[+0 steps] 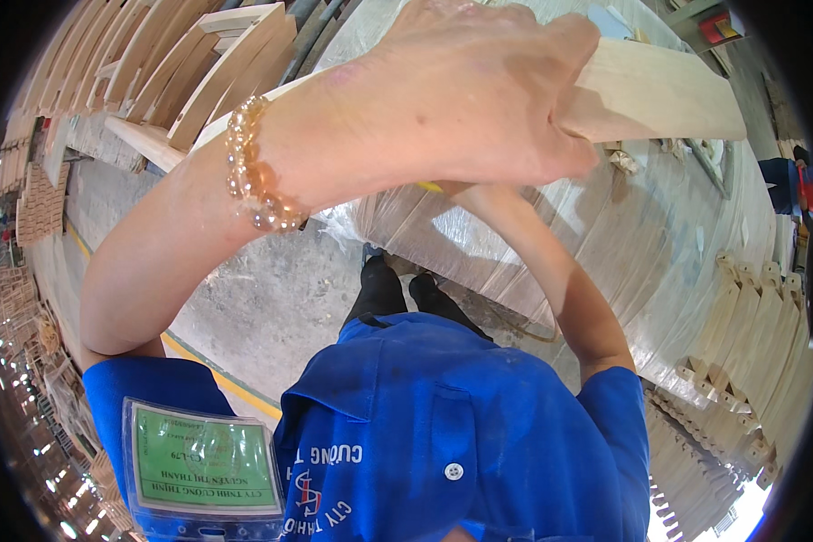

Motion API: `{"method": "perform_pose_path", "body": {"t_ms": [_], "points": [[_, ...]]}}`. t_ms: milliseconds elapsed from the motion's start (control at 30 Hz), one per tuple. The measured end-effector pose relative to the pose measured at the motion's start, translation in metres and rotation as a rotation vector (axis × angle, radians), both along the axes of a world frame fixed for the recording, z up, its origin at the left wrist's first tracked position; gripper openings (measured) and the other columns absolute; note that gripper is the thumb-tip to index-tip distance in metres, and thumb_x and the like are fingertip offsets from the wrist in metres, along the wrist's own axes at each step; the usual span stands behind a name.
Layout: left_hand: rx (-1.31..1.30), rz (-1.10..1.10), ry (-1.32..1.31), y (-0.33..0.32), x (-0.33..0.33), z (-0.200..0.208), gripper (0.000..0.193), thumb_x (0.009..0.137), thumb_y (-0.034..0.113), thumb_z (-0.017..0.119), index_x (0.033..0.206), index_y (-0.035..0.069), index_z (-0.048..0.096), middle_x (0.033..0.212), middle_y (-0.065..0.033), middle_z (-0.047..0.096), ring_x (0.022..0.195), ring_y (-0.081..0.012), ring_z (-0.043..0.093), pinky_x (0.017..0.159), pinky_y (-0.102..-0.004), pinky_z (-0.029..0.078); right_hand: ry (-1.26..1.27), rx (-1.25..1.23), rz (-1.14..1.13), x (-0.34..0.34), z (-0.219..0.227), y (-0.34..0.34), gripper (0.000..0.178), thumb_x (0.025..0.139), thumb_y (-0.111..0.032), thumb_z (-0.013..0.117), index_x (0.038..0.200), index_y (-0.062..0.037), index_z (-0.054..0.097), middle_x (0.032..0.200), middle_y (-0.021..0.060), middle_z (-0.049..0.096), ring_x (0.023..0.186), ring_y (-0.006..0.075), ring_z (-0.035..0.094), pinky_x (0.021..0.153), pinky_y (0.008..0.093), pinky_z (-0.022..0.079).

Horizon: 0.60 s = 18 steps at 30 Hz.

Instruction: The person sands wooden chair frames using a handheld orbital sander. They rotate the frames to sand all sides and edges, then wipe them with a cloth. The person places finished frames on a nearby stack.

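Observation:
My left hand (497, 95) is raised close to the camera, its fingers wrapped round a pale, slightly curved wooden slat (664, 95). The slat's wide end sticks out to the right of the fist; another stretch of pale wood shows behind my left wrist. A beaded bracelet (255, 167) circles that wrist. My right forearm (551, 257) reaches up beneath the left hand, which covers the right hand and its fingers. A sliver of something yellow (430, 186) peeks out by the right wrist; its kind cannot be made out.
A plastic-wrapped surface (479, 239) lies below my hands. Curved wooden parts (208, 72) stand at the upper left. Rows of wooden pieces (741, 334) sit at the right. A yellow line (235, 384) crosses the concrete floor (253, 298).

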<state>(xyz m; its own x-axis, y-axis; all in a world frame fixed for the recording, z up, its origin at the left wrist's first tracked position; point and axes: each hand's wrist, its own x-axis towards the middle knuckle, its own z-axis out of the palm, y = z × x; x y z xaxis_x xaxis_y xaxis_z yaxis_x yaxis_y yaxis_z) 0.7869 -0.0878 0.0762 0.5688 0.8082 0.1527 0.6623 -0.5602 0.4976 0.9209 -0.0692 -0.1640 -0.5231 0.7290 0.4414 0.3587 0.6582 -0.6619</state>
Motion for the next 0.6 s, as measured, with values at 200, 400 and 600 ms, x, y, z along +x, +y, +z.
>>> {"method": "perform_pose_path", "body": {"t_ms": [200,400,600], "points": [[-0.115,0.015,0.114,0.001,0.005,0.018,0.054,0.093,0.041,0.058,0.109,-0.01,0.047,0.068,-0.0163,0.057,0.06,-0.0232,0.057,0.053,-0.0371,0.047,-0.011,0.01,-0.035,-0.01,-0.001,0.014,0.038,0.076,-0.017,0.077,0.11,-0.0034,0.067,0.109,0.0178,0.066,0.109,0.0365,0.059,0.093,0.0448,0.047],[-0.098,0.162,0.184,-0.001,0.011,0.012,0.051,0.088,0.041,0.059,0.11,-0.004,0.052,0.084,-0.0223,0.063,0.074,-0.0313,0.065,0.066,-0.0403,0.051,-0.031,0.005,-0.043,-0.016,-0.003,0.018,0.039,0.076,-0.017,0.077,0.111,-0.0039,0.066,0.109,0.018,0.066,0.109,0.0369,0.059,0.092,0.0455,0.048],[0.009,0.207,0.059,0.004,0.01,-0.01,0.046,0.077,0.039,0.064,0.103,0.002,0.06,0.089,-0.0247,0.068,0.087,-0.0418,0.068,0.081,-0.0475,0.052,-0.037,0.008,-0.044,-0.019,-0.004,0.02,0.04,0.076,-0.017,0.077,0.111,-0.0043,0.066,0.109,0.0181,0.066,0.108,0.0373,0.059,0.09,0.0461,0.048]]}}
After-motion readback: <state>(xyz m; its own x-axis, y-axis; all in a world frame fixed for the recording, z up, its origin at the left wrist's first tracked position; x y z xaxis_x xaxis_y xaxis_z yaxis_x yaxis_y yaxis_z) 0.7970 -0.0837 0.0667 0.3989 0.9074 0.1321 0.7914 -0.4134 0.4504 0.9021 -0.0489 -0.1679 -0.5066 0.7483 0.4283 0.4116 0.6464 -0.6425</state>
